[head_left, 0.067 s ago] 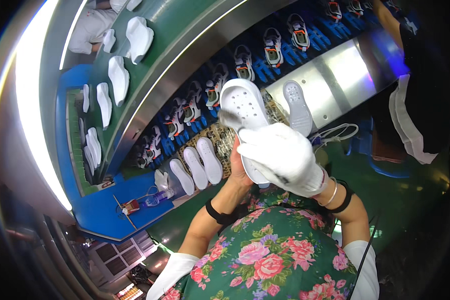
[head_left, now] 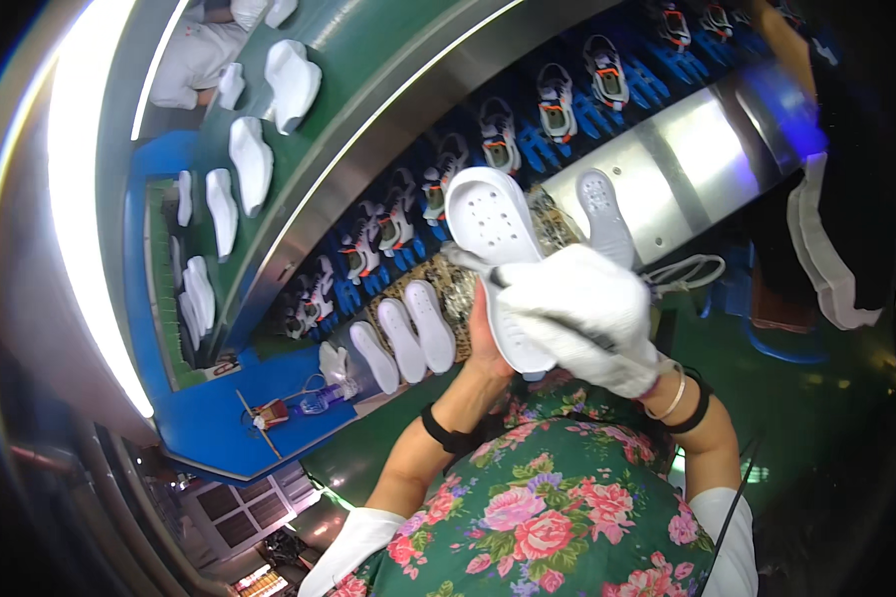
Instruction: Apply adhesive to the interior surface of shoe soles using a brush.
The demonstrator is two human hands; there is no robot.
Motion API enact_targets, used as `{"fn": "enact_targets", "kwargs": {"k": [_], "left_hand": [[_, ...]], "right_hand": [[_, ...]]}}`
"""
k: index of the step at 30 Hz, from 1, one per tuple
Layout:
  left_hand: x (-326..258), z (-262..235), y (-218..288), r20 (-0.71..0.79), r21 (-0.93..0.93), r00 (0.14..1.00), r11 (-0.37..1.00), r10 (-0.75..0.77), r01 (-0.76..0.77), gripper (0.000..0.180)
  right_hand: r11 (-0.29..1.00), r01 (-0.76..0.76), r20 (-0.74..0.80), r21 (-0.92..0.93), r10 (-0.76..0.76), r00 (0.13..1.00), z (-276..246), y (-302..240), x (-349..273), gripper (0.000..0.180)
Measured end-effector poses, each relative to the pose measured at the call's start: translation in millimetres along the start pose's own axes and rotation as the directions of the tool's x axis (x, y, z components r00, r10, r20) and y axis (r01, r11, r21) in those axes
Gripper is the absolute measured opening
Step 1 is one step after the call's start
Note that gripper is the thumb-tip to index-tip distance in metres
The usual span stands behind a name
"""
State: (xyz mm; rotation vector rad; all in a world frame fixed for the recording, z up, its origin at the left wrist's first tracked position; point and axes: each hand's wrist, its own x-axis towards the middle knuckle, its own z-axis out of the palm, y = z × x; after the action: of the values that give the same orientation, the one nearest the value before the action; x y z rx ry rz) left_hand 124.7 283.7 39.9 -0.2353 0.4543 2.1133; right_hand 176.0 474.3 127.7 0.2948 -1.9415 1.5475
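Left hand [head_left: 485,343]: bare, closed on a white sole, gripping its left side low down.
Right hand [head_left: 579,313]: in a white glove, curled round a brush. The glove hides part of the sole.
Sole [head_left: 490,214]: up off the bench, tilted, in front of the flowery apron [head_left: 538,517]. Its top end is full of little holes.
Brush [head_left: 460,257]: its head is at the left edge of the sole. I cannot tell if they touch.
Bench [head_left: 657,149]: three soles [head_left: 401,333] lie side by side near its left end, along the near edge. One grey sole [head_left: 605,204] lies by the left edge of the shiny metal part, partly behind the glove.
Shoes [head_left: 557,104]: in a row past the bench's far edge, by blue holders [head_left: 535,149].
Blue desk [head_left: 194,413]: a purple bottle [head_left: 319,400] is near its right edge, with a thin stick [head_left: 257,423] beside it.
Green belt [head_left: 358,45]: more white soles [head_left: 251,164] lie along it.
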Motion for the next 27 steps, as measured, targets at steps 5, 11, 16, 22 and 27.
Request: {"fn": "enact_targets", "kwargs": {"k": [5, 11, 16, 22, 27], "left_hand": [[4.1, 10.3, 1.0, 0.071, -0.098, 0.997, 0.995, 0.009, -0.003, 0.078], [14.2, 29.9, 1.3, 0.046, -0.010, 0.997, 0.998, 0.063, -0.062, 0.086], [26.4, 36.4, 1.9, 0.001, 0.213, 0.984, 0.961, 0.177, -0.174, 0.090], [39.4, 37.2, -3.3, -0.027, 0.051, 0.986, 0.986, 0.163, -0.162, 0.092], [47.6, 46.8, -0.7, 0.194, -0.024, 0.980, 0.999, 0.045, -0.041, 0.091]], "right_hand": [[0.974, 0.032, -0.082, -0.226, -0.052, 0.995, 0.4, -0.1, -1.9, 0.023], [0.997, -0.075, -0.096, 0.002, 0.075, 0.993, -3.0, 10.3, -7.5, 0.021], [0.951, 0.150, -0.002, -0.269, -0.156, 0.988, 0.5, 12.1, -17.1, 0.029], [0.990, -0.092, -0.142, 0.107, 0.107, 0.984, -0.7, 12.6, -21.3, 0.023], [0.951, 0.170, 0.054, -0.258, -0.161, 0.985, -2.7, 9.5, -21.7, 0.018]]}}
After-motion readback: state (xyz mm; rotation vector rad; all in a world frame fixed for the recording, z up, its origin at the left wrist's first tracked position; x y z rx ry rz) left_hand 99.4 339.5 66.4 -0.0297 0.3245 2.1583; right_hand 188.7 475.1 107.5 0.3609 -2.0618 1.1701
